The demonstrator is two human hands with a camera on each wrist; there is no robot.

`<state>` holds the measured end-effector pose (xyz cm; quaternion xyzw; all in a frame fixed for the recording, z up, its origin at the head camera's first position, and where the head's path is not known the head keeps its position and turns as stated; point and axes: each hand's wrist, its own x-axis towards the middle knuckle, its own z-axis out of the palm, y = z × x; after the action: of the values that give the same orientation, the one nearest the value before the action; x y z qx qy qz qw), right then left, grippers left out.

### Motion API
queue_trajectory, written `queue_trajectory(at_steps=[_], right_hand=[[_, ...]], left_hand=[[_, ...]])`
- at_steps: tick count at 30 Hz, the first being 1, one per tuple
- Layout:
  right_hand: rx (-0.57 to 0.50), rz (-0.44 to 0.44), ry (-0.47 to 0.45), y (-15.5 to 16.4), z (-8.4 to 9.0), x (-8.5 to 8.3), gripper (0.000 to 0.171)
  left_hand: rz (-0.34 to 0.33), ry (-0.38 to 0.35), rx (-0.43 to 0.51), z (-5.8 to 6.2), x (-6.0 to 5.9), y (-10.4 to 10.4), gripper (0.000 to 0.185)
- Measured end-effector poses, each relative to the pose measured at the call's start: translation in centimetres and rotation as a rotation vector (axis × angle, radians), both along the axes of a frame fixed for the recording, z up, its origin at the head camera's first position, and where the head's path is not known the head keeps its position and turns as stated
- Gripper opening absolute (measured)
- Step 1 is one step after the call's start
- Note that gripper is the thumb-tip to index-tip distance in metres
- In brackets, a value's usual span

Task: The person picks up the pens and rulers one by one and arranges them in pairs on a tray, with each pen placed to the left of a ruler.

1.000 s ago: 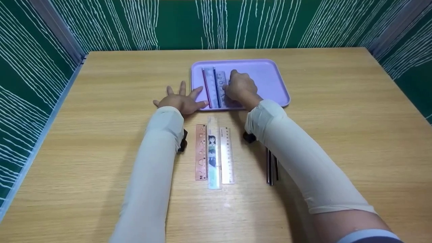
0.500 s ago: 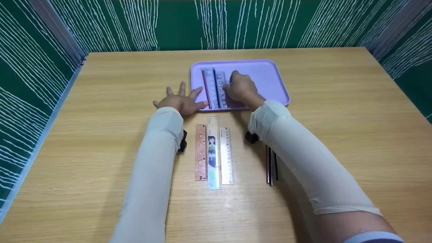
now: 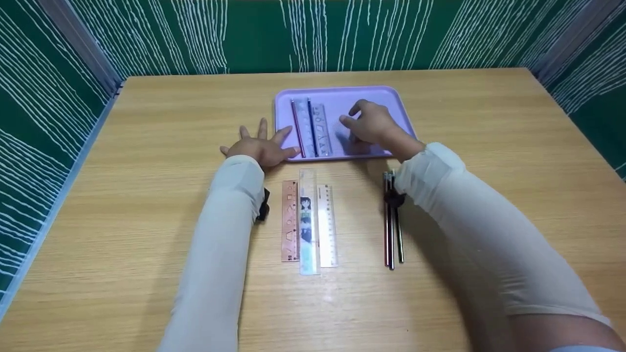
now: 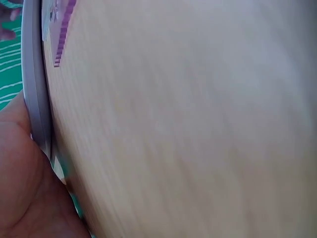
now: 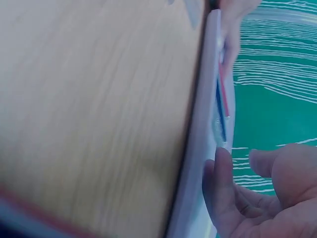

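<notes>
The left hand is spread wide, its thumb and index finger reaching onto the near left corner of the lilac tray. The right hand is over the tray's right half, fingers loosely bent, thumb and fingertips apart. In the tray's left half lie, left to right, a red pencil, a clear ruler, a dark blue pencil and a shorter stencil ruler, the latter nearest the right hand. The tray sits on a wooden counter.
</notes>
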<state>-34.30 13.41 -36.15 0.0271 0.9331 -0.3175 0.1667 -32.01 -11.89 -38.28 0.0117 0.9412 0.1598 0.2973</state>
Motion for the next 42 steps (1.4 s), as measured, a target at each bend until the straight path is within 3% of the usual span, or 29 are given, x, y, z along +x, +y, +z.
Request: queue_trajectory(at_steps=[8,16,32,42], right_hand=[[-0.144,0.037,0.006,3.3,1.2,2.7,0.05],[-0.155,0.049,-0.035,5.9,1.7,6.2,0.06],[-0.144,0.084,-0.035,8.6,-0.2,10.9,0.075],[-0.121,0.132,-0.004,8.4,-1.8,13.1,0.084]], left_hand=[[-0.015,-0.006,-0.016,-0.2,-0.2,-0.1,0.076],[-0.011,-0.008,-0.017,0.1,-0.1,0.0,0.077],[0.008,-0.009,0.001,0.1,0.0,0.1,0.077],[-0.015,-0.012,-0.012,0.1,-0.1,0.1,0.077]])
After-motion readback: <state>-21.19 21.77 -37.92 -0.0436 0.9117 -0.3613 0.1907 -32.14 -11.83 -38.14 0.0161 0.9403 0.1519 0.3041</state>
